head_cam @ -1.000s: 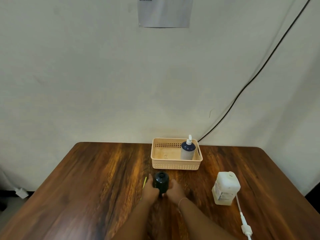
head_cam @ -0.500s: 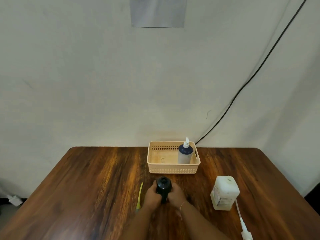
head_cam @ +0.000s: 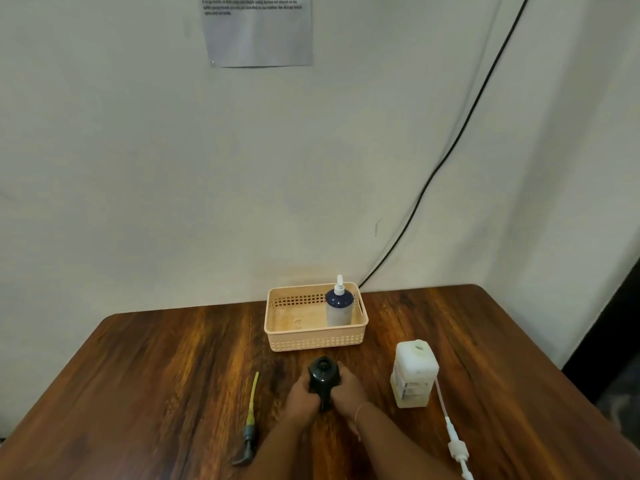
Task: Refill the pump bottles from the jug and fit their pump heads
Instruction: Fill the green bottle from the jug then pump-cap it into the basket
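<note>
A black pump bottle (head_cam: 323, 375) with an open neck stands upright on the wooden table (head_cam: 156, 393). My left hand (head_cam: 301, 398) and my right hand (head_cam: 348, 389) wrap around its sides. Left of it lies a dark pump head with a yellow tube (head_cam: 250, 420). To the right stands the white jug (head_cam: 414, 374), its cap off as far as I can tell. A white pump head with a pale tube (head_cam: 453, 441) lies by the jug. A second bottle (head_cam: 339, 306), navy-topped with a white pump fitted, stands in the beige basket (head_cam: 313, 339).
The basket sits at the table's far edge against the wall. A black cable (head_cam: 443, 161) runs down the wall behind it. A paper notice (head_cam: 258, 29) hangs high on the wall. The table's right edge drops beside a dark gap.
The camera has tilted and shifted, bringing the yellow-tubed pump head fully into view. Both hands stay wrapped around the black bottle in the same place.
</note>
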`<move>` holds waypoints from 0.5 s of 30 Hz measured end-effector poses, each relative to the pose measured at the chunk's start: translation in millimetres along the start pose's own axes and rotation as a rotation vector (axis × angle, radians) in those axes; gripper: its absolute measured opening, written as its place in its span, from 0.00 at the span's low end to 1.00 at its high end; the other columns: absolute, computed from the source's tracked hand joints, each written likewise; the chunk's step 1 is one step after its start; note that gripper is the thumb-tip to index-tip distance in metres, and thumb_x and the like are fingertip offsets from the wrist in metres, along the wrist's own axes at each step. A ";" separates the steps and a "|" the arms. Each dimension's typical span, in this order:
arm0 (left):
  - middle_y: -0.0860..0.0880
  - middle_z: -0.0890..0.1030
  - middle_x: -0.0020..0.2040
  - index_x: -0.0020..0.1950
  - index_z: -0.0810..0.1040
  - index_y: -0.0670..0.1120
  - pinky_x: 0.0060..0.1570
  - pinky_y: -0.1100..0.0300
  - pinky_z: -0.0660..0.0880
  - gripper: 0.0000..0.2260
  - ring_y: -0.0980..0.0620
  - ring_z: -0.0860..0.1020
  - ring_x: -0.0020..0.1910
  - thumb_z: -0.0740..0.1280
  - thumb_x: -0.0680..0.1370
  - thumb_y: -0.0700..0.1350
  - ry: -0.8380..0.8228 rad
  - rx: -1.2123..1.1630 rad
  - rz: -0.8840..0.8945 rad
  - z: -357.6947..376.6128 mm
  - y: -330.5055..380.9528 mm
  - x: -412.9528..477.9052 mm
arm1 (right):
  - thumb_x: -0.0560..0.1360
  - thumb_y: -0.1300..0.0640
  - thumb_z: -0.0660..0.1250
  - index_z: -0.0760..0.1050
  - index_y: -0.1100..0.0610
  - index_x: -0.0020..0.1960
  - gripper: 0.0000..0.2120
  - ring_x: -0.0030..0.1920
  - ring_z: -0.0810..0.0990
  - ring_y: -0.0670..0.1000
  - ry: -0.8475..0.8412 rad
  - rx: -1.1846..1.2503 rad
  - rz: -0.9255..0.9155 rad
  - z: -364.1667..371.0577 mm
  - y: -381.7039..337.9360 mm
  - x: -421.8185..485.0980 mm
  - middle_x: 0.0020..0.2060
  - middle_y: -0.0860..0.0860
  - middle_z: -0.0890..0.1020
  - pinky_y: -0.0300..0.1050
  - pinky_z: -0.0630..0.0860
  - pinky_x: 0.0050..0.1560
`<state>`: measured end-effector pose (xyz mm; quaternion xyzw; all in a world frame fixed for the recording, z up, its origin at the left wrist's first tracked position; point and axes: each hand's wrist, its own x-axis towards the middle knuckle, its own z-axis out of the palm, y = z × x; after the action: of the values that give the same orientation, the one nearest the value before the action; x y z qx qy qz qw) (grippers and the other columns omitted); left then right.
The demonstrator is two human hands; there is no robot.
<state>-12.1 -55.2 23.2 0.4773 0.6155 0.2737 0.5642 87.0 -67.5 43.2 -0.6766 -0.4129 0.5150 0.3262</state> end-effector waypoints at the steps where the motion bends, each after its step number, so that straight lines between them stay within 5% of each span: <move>1: 0.47 0.79 0.58 0.64 0.74 0.45 0.63 0.54 0.72 0.18 0.50 0.76 0.58 0.65 0.75 0.34 0.002 -0.012 -0.003 0.4 -0.6 -0.3 | 0.76 0.58 0.60 0.71 0.50 0.65 0.18 0.60 0.75 0.53 -0.001 -0.010 0.001 -0.8 -0.1 -0.5 0.60 0.53 0.77 0.49 0.70 0.65; 11: 0.49 0.77 0.59 0.66 0.72 0.48 0.66 0.52 0.69 0.20 0.51 0.74 0.60 0.65 0.76 0.35 0.025 -0.079 -0.039 6.4 -1.3 4.7 | 0.77 0.58 0.58 0.64 0.51 0.70 0.21 0.65 0.71 0.54 -0.035 -0.071 0.015 -4.2 5.4 5.5 0.65 0.53 0.74 0.50 0.66 0.69; 13: 0.50 0.78 0.56 0.66 0.73 0.47 0.67 0.51 0.70 0.19 0.51 0.75 0.58 0.64 0.75 0.35 0.038 -0.094 -0.053 6.3 -2.8 5.9 | 0.77 0.60 0.59 0.57 0.52 0.74 0.27 0.70 0.66 0.55 -0.025 -0.131 0.009 -4.7 8.6 10.2 0.70 0.54 0.68 0.52 0.62 0.72; 15: 0.50 0.79 0.56 0.66 0.73 0.45 0.67 0.49 0.70 0.19 0.49 0.76 0.58 0.64 0.76 0.34 0.051 -0.120 -0.057 6.1 -0.5 4.6 | 0.75 0.63 0.61 0.49 0.53 0.76 0.34 0.75 0.56 0.56 0.176 -0.272 -0.052 -7.4 11.8 10.6 0.75 0.54 0.57 0.52 0.57 0.75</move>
<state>-5.9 -52.4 19.4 0.4175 0.6256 0.3060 0.5837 98.1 -63.4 30.3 -0.7461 -0.4659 0.3847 0.2797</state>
